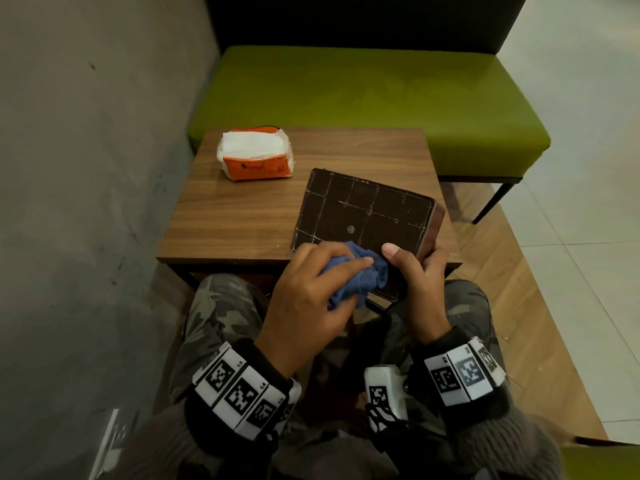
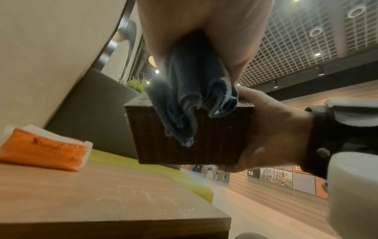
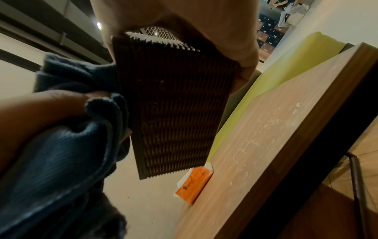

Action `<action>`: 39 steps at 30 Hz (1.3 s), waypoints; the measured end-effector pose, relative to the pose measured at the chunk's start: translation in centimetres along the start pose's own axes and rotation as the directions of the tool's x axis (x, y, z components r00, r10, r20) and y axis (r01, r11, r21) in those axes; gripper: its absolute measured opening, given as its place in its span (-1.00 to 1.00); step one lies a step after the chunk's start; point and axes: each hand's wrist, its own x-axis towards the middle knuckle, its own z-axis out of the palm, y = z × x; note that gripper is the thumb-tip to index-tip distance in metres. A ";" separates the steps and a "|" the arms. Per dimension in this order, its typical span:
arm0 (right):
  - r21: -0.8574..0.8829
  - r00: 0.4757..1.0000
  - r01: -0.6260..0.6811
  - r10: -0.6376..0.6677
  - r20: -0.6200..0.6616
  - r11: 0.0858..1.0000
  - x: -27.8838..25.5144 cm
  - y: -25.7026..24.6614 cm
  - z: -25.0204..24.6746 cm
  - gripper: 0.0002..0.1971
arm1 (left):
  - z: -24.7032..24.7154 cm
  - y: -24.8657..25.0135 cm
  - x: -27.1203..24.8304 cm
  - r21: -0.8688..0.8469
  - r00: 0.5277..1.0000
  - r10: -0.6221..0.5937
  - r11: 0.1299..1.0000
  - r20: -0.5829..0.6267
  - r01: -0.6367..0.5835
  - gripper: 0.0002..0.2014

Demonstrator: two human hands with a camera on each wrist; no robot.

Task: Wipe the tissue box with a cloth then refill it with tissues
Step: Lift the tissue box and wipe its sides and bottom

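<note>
Green bench [image 1: 363,95] behind wooden table [image 1: 249,209]. Tissue box [image 1: 363,213], held above the table's near edge, gripped by right hand [image 1: 420,282]; left hand [image 1: 311,289] clutches blue cloth [image 1: 360,275] against it. Tissue pack [image 1: 254,157] lies at the table's far left. Left wrist view alone shows grid ceiling [image 2: 306,48].

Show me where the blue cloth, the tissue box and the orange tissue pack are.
blue cloth [image 1: 349,275]: head view, bunched middle under the left hand.
tissue box [image 1: 363,209]: head view, gridded dark face turned up.
orange tissue pack [image 1: 256,169]: head view, orange front panel.
</note>
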 end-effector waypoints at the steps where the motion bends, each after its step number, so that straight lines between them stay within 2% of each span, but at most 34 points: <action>1: 0.006 1.000 -0.002 0.002 0.004 1.000 -0.1 0.0 0.0 -0.10 | -0.1 0.1 0.3 0.017 1.000 -0.005 1.000 -0.022 0.005 -0.66; 4: 0.027 1.000 -0.008 0.008 0.017 1.000 -0.3 0.0 -0.1 -0.08 | -0.3 0.1 0.3 0.054 0.999 -0.027 0.998 -0.045 0.029 -0.67; 9: 0.007 0.999 -0.010 0.010 0.049 1.000 -0.6 -0.3 -0.1 -0.05 | -1.0 -1.2 -0.7 0.162 1.000 -0.012 0.987 -0.013 0.014 -0.67; 13: -0.028 0.999 0.022 -0.021 0.041 0.999 -0.7 -0.3 -0.4 -0.07 | -2.0 -4.1 -0.8 0.260 0.984 -0.178 0.949 -0.015 0.175 -0.70; 16: 0.002 0.999 -0.006 0.006 0.035 1.000 -0.7 -0.4 -0.5 -0.10 | -1.9 -5.7 -1.0 0.171 0.964 -0.261 0.948 -0.058 0.267 -0.73; 19: 0.060 0.998 -0.036 0.033 0.052 0.998 -0.6 -0.3 -0.4 -0.19 | -1.6 -5.1 -0.5 0.037 0.944 -0.296 0.952 -0.142 0.304 -0.79; 21: 0.068 0.998 -0.043 0.040 0.053 0.997 -0.5 -0.4 -0.1 -0.17 | -1.2 -3.5 -0.4 -0.004 0.953 -0.266 0.963 -0.142 0.268 -0.72; 23: 0.065 0.997 -0.054 0.051 0.050 0.996 -0.4 -0.4 0.0 -0.15 | -0.8 -1.4 -0.8 0.027 0.985 -0.159 0.987 -0.060 0.161 -0.67; 25: 0.066 0.997 -0.060 0.056 0.059 0.996 -0.4 -0.4 -0.1 -0.21 | -0.5 -0.8 -1.1 0.069 0.996 -0.086 0.994 -0.028 0.087 -0.64; 26: 0.070 0.996 -0.057 0.052 0.067 0.996 -0.4 -0.4 -0.1 -0.26 | -0.7 -1.3 -0.9 0.080 0.992 -0.105 0.991 -0.063 0.110 -0.65; 28: 0.073 0.997 -0.037 0.032 0.075 0.997 -0.5 -0.4 -0.3 -0.29 | -1.2 -3.1 -0.2 0.063 0.961 -0.222 0.970 -0.168 0.235 -0.72; 30: 0.070 0.998 -0.024 0.020 0.065 0.997 -0.5 -0.4 -0.3 -0.25 | -1.6 -4.0 0.2 0.056 0.940 -0.283 0.953 -0.192 0.298 -0.77; 34: 0.063 0.998 -0.020 0.016 0.054 0.998 -0.5 -0.4 -0.2 -0.24 | -0.9 -1.8 -0.7 0.054 0.990 -0.135 0.989 -0.030 0.137 -0.70; 36: 0.064 0.997 -0.017 0.013 0.071 0.998 -0.6 -0.4 -0.3 -0.26 | -1.1 -2.2 -0.4 0.030 0.986 -0.155 0.987 -0.063 0.157 -0.68; 39: 0.051 0.997 -0.010 0.006 0.078 0.999 -0.8 -0.4 -0.1 -0.18 | -1.5 -3.4 0.5 -0.002 0.946 -0.265 0.963 -0.189 0.269 -0.70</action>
